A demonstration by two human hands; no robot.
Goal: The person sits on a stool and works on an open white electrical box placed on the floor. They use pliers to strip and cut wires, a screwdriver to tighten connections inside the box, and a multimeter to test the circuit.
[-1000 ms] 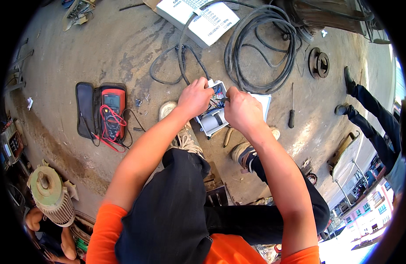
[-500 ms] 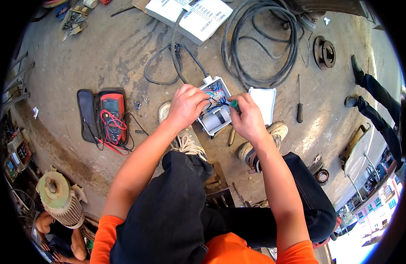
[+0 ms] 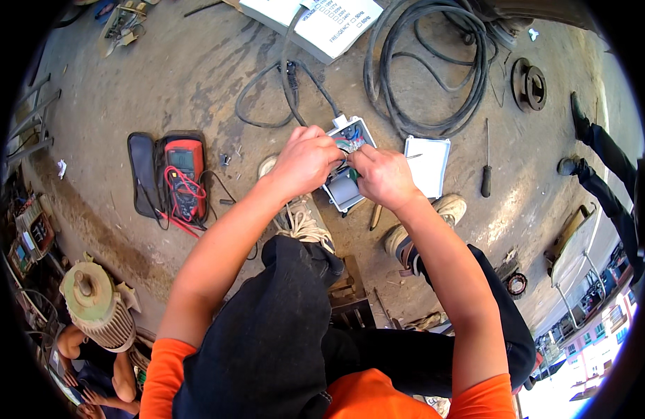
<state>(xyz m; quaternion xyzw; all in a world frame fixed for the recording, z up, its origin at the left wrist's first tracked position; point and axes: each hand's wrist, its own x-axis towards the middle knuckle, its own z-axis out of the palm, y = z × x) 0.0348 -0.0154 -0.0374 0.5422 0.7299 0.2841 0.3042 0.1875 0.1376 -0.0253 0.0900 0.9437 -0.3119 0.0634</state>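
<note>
An open white control box point(image 3: 348, 204) sits on the ground between my shoes. Inside it are a grey cylindrical capacitor point(image 3: 342, 188), coloured wires point(image 3: 356, 133) and a terminal area partly hidden by my fingers. My left hand point(image 3: 306, 162) is closed at the box's left side, its fingertips pinching a thin dark wire. My right hand point(image 3: 384, 176) is closed over the right side, holding a small screwdriver point(image 3: 415, 156). Its green handle shows under the palm and its thin shaft points right, away from the box. The right fingertips also reach in among the wires.
The box's white lid point(image 3: 429, 167) lies just right of it, and a long screwdriver point(image 3: 486, 171) further right. A red multimeter point(image 3: 185, 171) rests in its case at left. Coiled black cable point(image 3: 385, 77) and a white carton point(image 3: 322, 31) lie beyond. A motor point(image 3: 99, 307) stands lower left.
My right hand has turned over, so the screwdriver's shaft now points right and its handle lies beneath the palm. Both hands' fingertips have come closer together over the wires. The view has shifted slightly.
</note>
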